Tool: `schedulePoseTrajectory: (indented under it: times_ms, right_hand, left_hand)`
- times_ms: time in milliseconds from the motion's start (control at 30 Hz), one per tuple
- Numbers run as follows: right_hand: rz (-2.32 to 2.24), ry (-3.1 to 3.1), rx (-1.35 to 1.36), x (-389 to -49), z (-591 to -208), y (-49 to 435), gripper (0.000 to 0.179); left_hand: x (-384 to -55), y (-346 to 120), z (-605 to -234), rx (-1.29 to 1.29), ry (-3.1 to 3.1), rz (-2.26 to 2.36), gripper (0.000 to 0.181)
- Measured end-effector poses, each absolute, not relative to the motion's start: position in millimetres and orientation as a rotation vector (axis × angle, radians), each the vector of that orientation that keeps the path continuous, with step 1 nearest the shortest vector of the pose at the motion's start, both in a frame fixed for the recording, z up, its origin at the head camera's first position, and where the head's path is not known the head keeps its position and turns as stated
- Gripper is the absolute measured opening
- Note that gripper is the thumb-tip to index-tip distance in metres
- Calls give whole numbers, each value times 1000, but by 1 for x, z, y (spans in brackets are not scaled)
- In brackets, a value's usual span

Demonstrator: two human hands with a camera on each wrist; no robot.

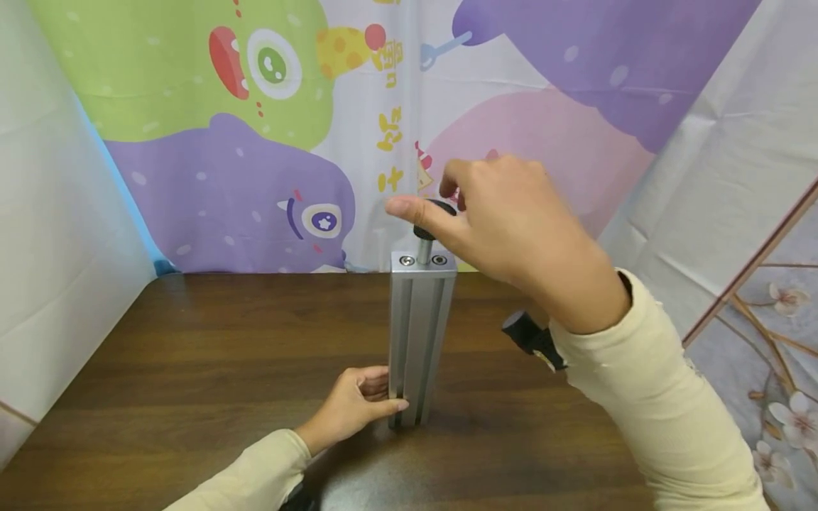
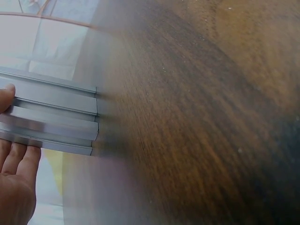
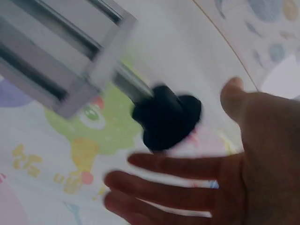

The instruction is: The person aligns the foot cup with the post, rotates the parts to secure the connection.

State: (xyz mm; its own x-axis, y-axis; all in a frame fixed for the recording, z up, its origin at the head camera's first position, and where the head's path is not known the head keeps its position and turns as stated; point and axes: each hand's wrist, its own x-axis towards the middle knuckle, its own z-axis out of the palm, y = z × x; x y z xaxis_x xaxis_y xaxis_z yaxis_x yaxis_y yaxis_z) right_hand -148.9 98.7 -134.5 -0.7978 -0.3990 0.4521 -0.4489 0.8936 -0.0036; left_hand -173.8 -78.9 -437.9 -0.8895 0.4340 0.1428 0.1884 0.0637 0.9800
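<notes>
Dark, grained tabletop [image 1: 211, 376] stretched to either side of the grooved, straight-edged metal post [image 1: 418, 333] standing on it. My left hand [image 1: 348, 404] pinched its lower end; my right hand [image 1: 511, 216], thumb spread wide from the fingers, hung beside its black knob [image 3: 164, 119].

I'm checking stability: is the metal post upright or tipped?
Upright: the metal post stands endwise on the table, black knob on top.
</notes>
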Motion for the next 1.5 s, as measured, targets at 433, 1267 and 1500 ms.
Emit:
schedulePoseTrajectory:
  times_ms: [433, 1267, 1500]
  right_hand:
    - [247, -2498, 1663, -165, -125, 134, 54]
    - [70, -2551, 1424, -165, -119, 124, 36]
    - [168, -2581, 1139, -161, -123, 113, 34]
  left_hand:
    - [-172, -80, -431, 631, 2138, 1914, 48]
    - [-172, -78, -432, 649, 2151, 1915, 43]
    - [-174, -78, -438, 641, 2171, 1901, 46]
